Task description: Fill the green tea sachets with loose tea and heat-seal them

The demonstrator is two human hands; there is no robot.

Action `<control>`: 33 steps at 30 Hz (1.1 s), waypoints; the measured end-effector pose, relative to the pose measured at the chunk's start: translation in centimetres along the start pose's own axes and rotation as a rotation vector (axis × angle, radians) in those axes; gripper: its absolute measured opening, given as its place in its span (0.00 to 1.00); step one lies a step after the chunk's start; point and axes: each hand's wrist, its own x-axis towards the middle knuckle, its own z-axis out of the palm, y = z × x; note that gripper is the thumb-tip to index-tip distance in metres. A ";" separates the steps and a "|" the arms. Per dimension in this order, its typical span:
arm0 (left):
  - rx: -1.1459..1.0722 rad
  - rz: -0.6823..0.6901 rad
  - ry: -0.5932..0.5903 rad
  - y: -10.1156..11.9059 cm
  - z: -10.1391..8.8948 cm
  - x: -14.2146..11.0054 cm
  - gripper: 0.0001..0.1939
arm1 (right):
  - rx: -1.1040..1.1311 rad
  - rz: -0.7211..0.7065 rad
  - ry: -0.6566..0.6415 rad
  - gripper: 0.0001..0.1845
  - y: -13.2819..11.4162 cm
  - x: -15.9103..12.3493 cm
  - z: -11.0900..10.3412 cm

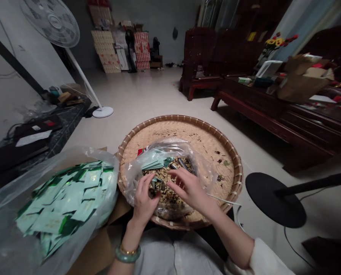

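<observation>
One small green-and-white sachet (156, 184) sits pinched between the thumb and fingertips of my left hand (144, 202), just above a heap of dried, grain-like mix (170, 198). The heap fills a clear plastic bag (173, 147) lying near the middle of a round woven bamboo tray (239, 168). The sachet's far end points away from me, but my fingers hide most of it, so I cannot tell its exact outline or long axis. What shows has a glossy, foil-like look.

My right hand (189, 187) hangs just beside it, holding nothing, its fingers spread and lightly curled. Past them, a slim metal tube (183, 164) lies on the mix, running from far left toward near right. A bundle of flat sachets (152, 164) rests inside the bag toward the tray's far left edge.

Dark flecks (216, 152) dot the tray's bare right side. Beyond its left rim, a large clear bag (102, 160) of similar sachets sits on a cardboard box (96, 248).
</observation>
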 end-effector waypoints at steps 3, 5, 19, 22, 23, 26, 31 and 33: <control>0.031 0.085 0.008 0.1 0.3 0.0 0.28 | -0.005 0.025 -0.049 0.15 0.1 0.2 1.2; 0.049 0.108 0.005 0.1 0.4 0.0 0.28 | -0.011 0.010 -0.059 0.08 0.2 0.4 1.9; 0.029 0.025 0.065 0.1 0.3 0.0 0.28 | -0.050 -0.061 -0.071 0.13 -1.0 -0.8 0.8; 0.026 0.021 0.063 0.2 0.3 0.1 0.28 | -0.129 -0.079 -0.136 0.08 -0.8 -0.7 1.5; 0.032 0.021 0.063 0.3 0.2 0.2 0.28 | -0.124 -0.072 -0.141 0.07 -0.6 -0.6 1.7; 0.067 0.022 0.050 0.2 0.0 0.4 0.27 | -0.017 -0.040 -0.098 0.07 0.1 -0.5 1.9; -0.012 -0.082 -0.052 -0.1 -0.4 0.4 0.25 | 0.436 0.275 -0.027 0.08 2.2 -0.7 2.5; -0.110 -0.183 -0.088 -0.3 -0.5 0.3 0.25 | 0.684 0.437 -0.033 0.13 3.2 -0.9 2.8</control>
